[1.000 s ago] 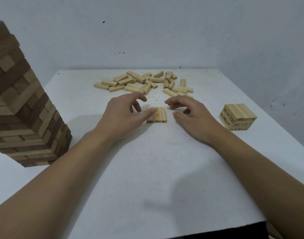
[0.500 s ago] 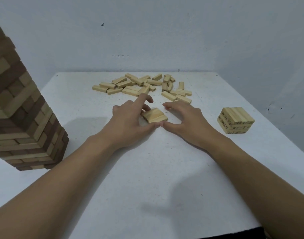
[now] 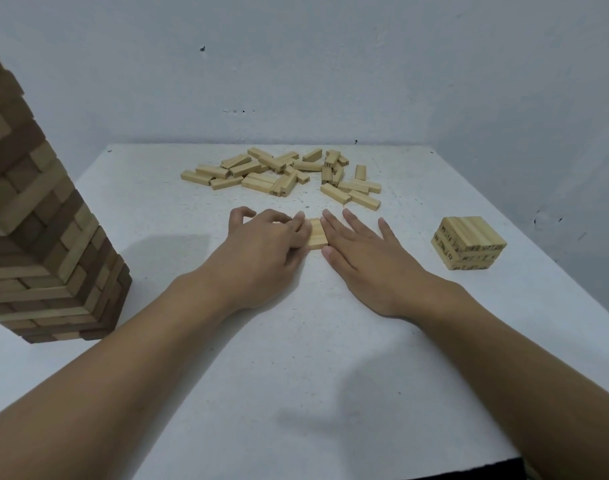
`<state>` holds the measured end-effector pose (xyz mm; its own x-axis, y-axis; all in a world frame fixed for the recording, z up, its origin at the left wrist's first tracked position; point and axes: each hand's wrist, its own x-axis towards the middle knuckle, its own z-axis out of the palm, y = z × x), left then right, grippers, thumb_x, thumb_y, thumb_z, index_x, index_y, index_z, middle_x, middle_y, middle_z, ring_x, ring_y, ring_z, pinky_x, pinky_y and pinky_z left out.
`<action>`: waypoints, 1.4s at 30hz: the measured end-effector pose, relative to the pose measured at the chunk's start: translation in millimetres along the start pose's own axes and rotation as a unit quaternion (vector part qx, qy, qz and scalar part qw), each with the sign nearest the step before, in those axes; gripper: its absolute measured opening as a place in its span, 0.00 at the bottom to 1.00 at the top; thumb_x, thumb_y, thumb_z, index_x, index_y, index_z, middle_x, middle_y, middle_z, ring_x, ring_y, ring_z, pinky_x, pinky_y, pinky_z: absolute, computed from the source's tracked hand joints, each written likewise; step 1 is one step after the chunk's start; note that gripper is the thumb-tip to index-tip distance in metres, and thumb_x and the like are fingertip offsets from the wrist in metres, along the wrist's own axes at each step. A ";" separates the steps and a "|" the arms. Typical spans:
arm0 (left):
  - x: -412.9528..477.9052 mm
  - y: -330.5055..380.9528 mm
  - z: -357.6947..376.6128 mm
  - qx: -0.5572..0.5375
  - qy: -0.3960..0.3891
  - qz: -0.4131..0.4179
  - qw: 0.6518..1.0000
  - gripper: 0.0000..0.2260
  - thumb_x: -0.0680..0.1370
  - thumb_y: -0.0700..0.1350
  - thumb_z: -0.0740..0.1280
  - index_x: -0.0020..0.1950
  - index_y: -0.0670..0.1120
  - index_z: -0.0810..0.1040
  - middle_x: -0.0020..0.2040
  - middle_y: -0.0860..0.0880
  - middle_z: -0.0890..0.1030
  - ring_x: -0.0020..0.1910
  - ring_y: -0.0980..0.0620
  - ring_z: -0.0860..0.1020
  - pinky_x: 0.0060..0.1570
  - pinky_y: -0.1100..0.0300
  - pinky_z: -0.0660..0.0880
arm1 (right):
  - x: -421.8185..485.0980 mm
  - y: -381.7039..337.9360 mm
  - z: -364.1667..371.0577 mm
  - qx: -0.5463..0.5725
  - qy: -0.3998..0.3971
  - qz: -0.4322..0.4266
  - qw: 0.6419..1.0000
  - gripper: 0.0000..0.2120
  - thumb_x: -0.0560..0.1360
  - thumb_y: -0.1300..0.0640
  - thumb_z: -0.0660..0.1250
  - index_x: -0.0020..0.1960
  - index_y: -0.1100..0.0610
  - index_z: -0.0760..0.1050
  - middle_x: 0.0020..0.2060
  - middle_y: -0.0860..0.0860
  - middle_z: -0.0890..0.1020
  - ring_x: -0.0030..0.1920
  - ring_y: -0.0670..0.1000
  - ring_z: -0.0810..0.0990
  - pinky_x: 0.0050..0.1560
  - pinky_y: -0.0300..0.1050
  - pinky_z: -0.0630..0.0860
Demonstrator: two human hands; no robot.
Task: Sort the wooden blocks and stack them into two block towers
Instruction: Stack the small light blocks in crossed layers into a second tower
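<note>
One tall tower (image 3: 36, 237), one low stack (image 3: 469, 242), one pile (image 3: 282, 174); left grip (image 3: 261, 251) seemingly curled on block row (image 3: 317, 234), right grip (image 3: 362, 258) flat, empty.

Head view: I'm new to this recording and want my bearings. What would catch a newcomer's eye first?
The tall tower of light and dark blocks looms at the table's left edge. At the centre, the left hand curls over a flat row of blocks while the right hand presses flat against its other side. A loose pile lies behind, a short stack at the right.
</note>
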<state>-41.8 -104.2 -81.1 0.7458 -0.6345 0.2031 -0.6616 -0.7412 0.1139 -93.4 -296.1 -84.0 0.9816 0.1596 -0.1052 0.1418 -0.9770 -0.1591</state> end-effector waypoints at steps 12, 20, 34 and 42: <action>-0.8 -3.3 -5.5 -0.053 0.006 0.055 0.997 0.23 0.82 0.50 0.54 0.71 0.41 0.77 0.69 0.46 0.79 0.68 0.45 0.73 0.66 0.51 0.69 | 7.0 -0.1 -6.5 0.120 0.110 0.000 0.987 0.27 0.84 0.46 0.60 0.82 0.48 0.60 0.79 0.45 0.66 0.80 0.48 0.59 0.80 0.58 0.52; 3.9 -12.2 -1.3 -0.174 0.058 0.034 0.982 0.17 0.77 0.53 0.66 0.57 0.43 0.84 0.54 0.47 0.84 0.55 0.50 0.77 0.54 0.55 0.71 | 13.0 7.3 -5.2 0.170 0.108 -0.069 0.977 0.20 0.81 0.51 0.63 0.73 0.46 0.68 0.69 0.43 0.74 0.71 0.47 0.68 0.76 0.66 0.58; -2.3 -22.6 -0.4 -0.235 0.100 -0.058 0.965 0.27 0.66 0.66 0.72 0.62 0.59 0.79 0.54 0.63 0.81 0.59 0.59 0.72 0.59 0.57 0.70 | 4.1 8.7 -6.9 0.135 0.132 -0.098 0.977 0.15 0.81 0.55 0.65 0.68 0.52 0.70 0.59 0.46 0.77 0.61 0.48 0.72 0.64 0.50 0.69; 0.8 -25.7 7.3 -0.151 0.052 -0.019 0.987 0.29 0.68 0.73 0.59 0.62 0.60 0.76 0.60 0.59 0.71 0.61 0.60 0.63 0.59 0.55 0.58 | 0.4 9.5 -7.0 0.155 0.130 -0.098 0.975 0.14 0.81 0.54 0.65 0.65 0.50 0.70 0.58 0.46 0.76 0.60 0.47 0.71 0.63 0.48 0.70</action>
<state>-23.6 -87.3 -91.0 0.7691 -0.5698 0.2894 -0.6378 -0.6552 0.4049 -90.8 -306.3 -78.7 0.9446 0.2587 0.2020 0.3238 -0.8355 -0.4440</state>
